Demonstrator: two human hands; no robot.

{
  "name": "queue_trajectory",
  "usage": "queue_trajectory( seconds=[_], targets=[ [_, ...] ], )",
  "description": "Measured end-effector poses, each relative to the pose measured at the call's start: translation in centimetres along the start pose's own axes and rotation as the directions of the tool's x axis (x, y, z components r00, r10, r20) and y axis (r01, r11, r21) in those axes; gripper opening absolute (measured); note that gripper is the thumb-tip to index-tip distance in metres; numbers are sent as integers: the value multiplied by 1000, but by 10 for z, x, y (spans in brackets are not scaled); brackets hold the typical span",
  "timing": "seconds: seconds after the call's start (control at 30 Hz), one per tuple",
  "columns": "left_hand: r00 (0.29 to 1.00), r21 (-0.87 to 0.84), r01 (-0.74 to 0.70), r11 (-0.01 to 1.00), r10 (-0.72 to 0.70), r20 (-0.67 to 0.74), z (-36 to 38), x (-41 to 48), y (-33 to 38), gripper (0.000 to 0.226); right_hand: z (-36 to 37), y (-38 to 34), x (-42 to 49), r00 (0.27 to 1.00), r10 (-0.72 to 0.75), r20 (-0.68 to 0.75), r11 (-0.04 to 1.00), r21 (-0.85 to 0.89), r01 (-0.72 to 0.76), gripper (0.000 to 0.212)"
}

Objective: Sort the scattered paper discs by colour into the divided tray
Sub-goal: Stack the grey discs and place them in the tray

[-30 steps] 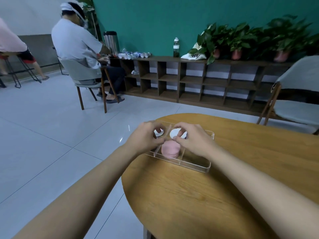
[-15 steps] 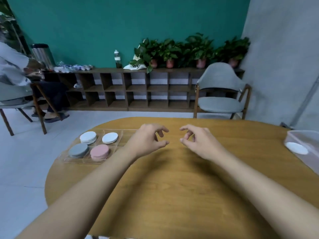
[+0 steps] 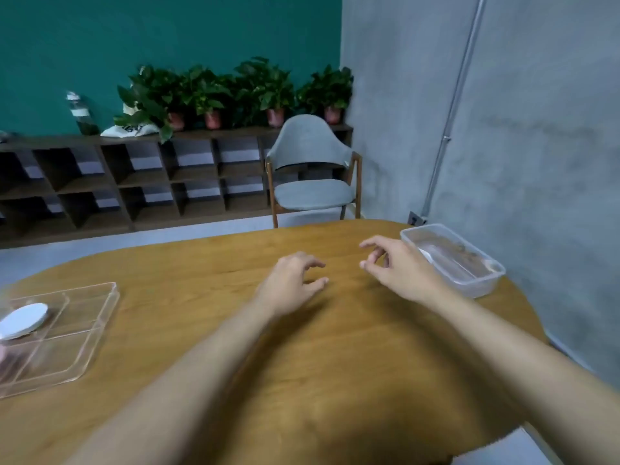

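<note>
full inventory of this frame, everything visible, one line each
table: 1, wood brown, fills the foreground
divided tray: 1, clear, on the table at the left edge, partly cut off
white discs: small stack, count unclear, white, in the tray's far compartment
tub: 1, clear plastic, on the table, far right
single disc: 1 seen, white, inside the tub, partly behind the right hand
chair: 1, grey, wooden legs, beyond the table
shelf unit: 1, dark brown, along the green wall
potted plants: 4, green, pinkish pots, on top of the shelf unit
bottle: 1, clear, on the shelf unit
bag: 1, white, beside the plants
left hand: empty, loosely curled, over mid-table
right hand: empty, loosely curled, beside the tub
</note>
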State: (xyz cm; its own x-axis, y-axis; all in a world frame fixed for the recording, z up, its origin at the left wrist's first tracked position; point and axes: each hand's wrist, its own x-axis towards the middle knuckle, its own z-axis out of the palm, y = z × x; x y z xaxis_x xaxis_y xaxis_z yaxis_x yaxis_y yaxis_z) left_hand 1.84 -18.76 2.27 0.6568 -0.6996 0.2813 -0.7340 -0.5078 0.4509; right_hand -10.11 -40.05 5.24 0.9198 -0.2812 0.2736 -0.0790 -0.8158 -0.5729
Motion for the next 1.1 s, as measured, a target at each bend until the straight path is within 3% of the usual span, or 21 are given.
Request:
queue_trajectory(
  seconds=[0.17,0.3,0.47,0.7,1.0,1.1],
  targets=[
    [978,66,69,995,-80,191,71,46,13,66,-30,57,14,996,46,-74,999,-23,-48,24],
    [954,124,75,989,-107,279,108,64,20,74,-47,96,33,990,104,-91,987,-112,-114,35],
    [965,161,65,985,-103,242,125,60,15,72,-57,146,58,959,282,-17,929,-246,-277,41],
    [972,171,55,984,-93,218,127,59,14,71,-47,159,80,910,354,214,905,-325,-276,46],
    [976,167,64,984,-96,195,130,60,12,71,-29,171,100,887,424,186,862,-385,-331,50],
    [977,163,61,985,-92,190,131,59,11,71,-33,176,103,862,470,189,849,-362,-384,40]
  ],
)
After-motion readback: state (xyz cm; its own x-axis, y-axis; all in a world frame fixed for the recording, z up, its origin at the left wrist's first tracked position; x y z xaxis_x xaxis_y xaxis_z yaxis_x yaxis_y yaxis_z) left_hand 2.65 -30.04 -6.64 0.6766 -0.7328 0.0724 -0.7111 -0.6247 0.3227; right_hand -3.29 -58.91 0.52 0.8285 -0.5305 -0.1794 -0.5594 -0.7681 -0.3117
